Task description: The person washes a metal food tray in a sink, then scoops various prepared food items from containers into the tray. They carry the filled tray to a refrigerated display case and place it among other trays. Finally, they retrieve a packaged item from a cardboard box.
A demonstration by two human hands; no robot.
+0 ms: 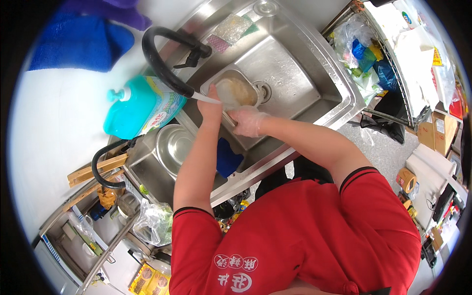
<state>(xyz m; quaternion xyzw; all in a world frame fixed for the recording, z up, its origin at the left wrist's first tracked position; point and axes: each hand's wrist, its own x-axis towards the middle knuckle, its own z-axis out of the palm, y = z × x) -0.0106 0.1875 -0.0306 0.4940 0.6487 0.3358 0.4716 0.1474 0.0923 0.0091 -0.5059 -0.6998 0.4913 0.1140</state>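
A rectangular container (208, 82) with cloudy water and something pale brown inside is in the right basin of a stainless steel sink (291, 70), beside the drain (264, 92). My left hand (210, 105) grips its left side, thumb up along the wall. My right hand (249, 121), in a clear plastic glove, holds its near side; some fingers are hidden. From the black hose faucet (162, 68) a stream of water (207, 98) runs down at my left hand and the container. What the brown contents are cannot be made out.
Scouring pads (231, 29) lie on the back ledge. A teal detergent jug (143, 107) stands left of the faucet. A round metal bowl (175, 143) sits in the left basin, under a second black faucet (97, 162). A blue cloth (226, 158) hangs near the divider. A wire rack (396, 73) stands right.
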